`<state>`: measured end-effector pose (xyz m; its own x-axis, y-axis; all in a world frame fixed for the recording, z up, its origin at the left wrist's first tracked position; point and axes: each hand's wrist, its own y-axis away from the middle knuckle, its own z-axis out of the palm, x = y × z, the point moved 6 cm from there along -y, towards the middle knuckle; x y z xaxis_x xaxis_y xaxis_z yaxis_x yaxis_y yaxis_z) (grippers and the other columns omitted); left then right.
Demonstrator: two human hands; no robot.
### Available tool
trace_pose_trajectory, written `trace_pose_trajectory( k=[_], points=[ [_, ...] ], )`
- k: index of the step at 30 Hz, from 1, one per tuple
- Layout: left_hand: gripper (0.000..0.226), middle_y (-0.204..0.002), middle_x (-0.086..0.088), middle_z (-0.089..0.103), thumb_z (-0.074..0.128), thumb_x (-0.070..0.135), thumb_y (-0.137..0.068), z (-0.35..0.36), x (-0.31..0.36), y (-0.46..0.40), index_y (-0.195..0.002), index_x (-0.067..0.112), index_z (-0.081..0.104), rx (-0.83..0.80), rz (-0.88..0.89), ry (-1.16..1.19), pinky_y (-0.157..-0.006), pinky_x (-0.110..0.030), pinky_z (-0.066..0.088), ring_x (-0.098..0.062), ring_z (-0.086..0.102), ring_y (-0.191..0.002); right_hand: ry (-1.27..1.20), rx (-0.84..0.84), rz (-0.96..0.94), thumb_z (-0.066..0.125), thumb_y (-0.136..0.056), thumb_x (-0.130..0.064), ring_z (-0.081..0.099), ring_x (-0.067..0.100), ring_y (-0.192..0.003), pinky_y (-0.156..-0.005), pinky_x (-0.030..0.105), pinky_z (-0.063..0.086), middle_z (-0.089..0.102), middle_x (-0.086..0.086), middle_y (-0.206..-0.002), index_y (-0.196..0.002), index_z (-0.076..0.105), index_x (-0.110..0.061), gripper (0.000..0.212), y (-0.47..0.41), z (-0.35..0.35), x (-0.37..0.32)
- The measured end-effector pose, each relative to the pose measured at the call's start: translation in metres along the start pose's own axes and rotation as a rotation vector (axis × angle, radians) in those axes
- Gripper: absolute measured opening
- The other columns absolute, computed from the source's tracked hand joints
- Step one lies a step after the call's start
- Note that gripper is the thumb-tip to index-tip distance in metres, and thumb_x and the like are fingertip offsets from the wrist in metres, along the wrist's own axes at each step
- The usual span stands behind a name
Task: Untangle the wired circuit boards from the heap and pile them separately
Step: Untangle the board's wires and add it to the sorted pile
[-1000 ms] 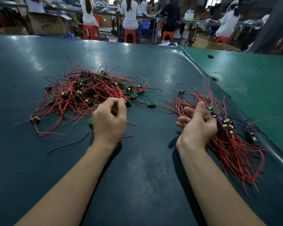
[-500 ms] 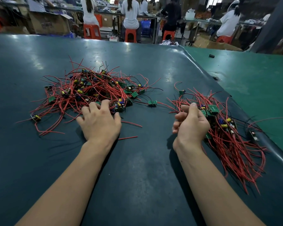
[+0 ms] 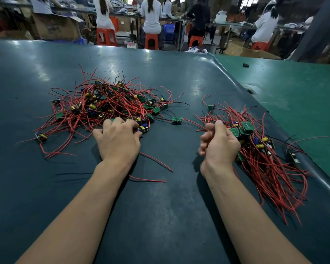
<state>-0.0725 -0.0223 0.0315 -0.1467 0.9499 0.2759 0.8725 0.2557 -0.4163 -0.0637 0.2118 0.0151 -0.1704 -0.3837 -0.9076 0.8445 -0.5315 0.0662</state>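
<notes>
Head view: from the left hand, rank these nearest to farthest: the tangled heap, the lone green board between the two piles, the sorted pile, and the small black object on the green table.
1. Tangled heap: under the left hand's fingertips.
2. Lone green board: to its right, between the piles.
3. Sorted pile: beyond the right hand.
4. Small black object: far right, on the green table.

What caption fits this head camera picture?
Left hand reaches into tangled heap of red-wired green circuit boards; right hand beside sorted pile.
</notes>
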Motion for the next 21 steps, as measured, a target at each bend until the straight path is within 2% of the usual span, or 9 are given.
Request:
trace_pose_trajectory(
  k=[7,11,13,15,18,21],
  points=[
    [0.026,-0.104,-0.008,0.065,0.049,0.032,-0.1,-0.007,0.0,0.0,-0.109,0.02,0.07,0.107,-0.024,0.07,-0.084,-0.044,0.033,-0.032,0.05,-0.102,-0.016,0.041,-0.016,0.05,-0.1,-0.023,0.034,0.009,-0.032,-0.036,0.016,0.024,0.048,-0.005,-0.041,-0.072,0.059,-0.01,0.032,0.0,-0.003,-0.002],
    [0.025,-0.1,-0.009,0.062,0.053,0.028,-0.099,-0.024,0.004,0.004,-0.1,0.012,0.071,0.315,0.02,0.172,-0.08,-0.045,0.033,-0.034,0.05,-0.097,0.021,-0.015,-0.053,0.051,-0.101,-0.024,0.037,0.009,-0.033,-0.036,0.015,0.026,0.049,-0.004,-0.042,-0.071,0.06,-0.01,0.033,0.003,0.003,-0.006],
    [0.022,-0.095,-0.01,0.061,0.055,0.026,-0.099,-0.035,0.01,0.008,-0.096,0.01,0.07,0.447,0.103,0.253,-0.075,-0.043,0.034,-0.033,0.052,-0.09,0.079,-0.09,-0.095,0.05,-0.102,-0.025,0.038,0.009,-0.033,-0.035,0.016,0.028,0.052,-0.002,-0.043,-0.071,0.061,-0.011,0.035,0.007,0.008,-0.009],
    [0.019,-0.09,-0.012,0.061,0.057,0.02,-0.098,-0.042,0.02,0.012,-0.094,0.006,0.069,0.517,0.274,0.367,-0.071,-0.043,0.039,-0.034,0.054,-0.083,0.145,-0.248,-0.082,0.048,-0.102,-0.03,0.041,0.011,-0.033,-0.035,0.017,0.03,0.057,0.0,-0.047,-0.076,0.064,-0.01,0.037,0.013,0.02,-0.007],
    [0.017,-0.089,-0.013,0.063,0.058,0.014,-0.097,-0.044,0.038,0.023,-0.096,0.003,0.07,0.509,0.533,0.466,-0.069,-0.047,0.043,-0.033,0.057,-0.079,0.232,-0.483,0.058,0.047,-0.1,-0.044,0.046,0.012,-0.033,-0.035,0.018,0.032,0.064,0.005,-0.056,-0.088,0.065,-0.008,0.042,0.027,0.038,0.006],
    [0.018,-0.09,-0.01,0.066,0.057,0.015,-0.098,-0.043,0.05,0.031,-0.099,0.004,0.072,0.468,0.658,0.5,-0.07,-0.046,0.044,-0.031,0.057,-0.079,0.163,-0.534,0.082,0.05,-0.099,-0.04,0.048,0.013,-0.034,-0.034,0.016,0.033,0.064,0.006,-0.059,-0.082,0.062,-0.014,0.033,0.027,0.042,0.008]
  ],
)
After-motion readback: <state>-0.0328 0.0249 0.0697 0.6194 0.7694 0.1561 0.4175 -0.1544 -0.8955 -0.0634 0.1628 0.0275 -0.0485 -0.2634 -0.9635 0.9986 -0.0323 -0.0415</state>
